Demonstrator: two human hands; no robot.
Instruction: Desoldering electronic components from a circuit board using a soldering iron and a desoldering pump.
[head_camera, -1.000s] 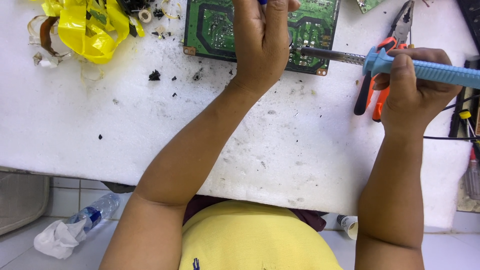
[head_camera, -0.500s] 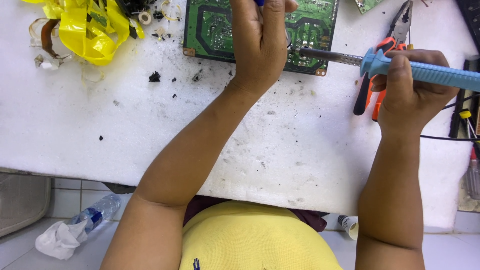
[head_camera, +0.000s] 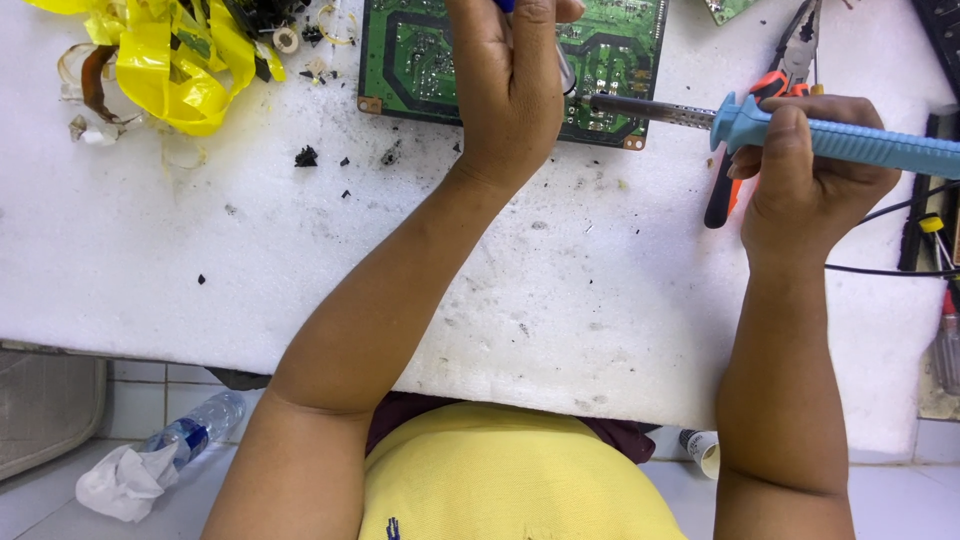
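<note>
A green circuit board (head_camera: 420, 60) lies at the far edge of the white table (head_camera: 300, 260). My left hand (head_camera: 512, 90) rests over the board, fingers closed around a small blue-tipped tool that is mostly hidden. My right hand (head_camera: 810, 170) grips the light blue handle of a soldering iron (head_camera: 850, 140). The iron's metal shaft points left and its tip meets the board beside my left hand.
Yellow plastic wrap (head_camera: 165, 60) and small parts lie at the far left. Orange-handled pliers (head_camera: 760, 110) lie behind my right hand. Black cables and tools sit at the right edge. On the floor lie a plastic bottle (head_camera: 195, 428) and a crumpled tissue (head_camera: 125, 482).
</note>
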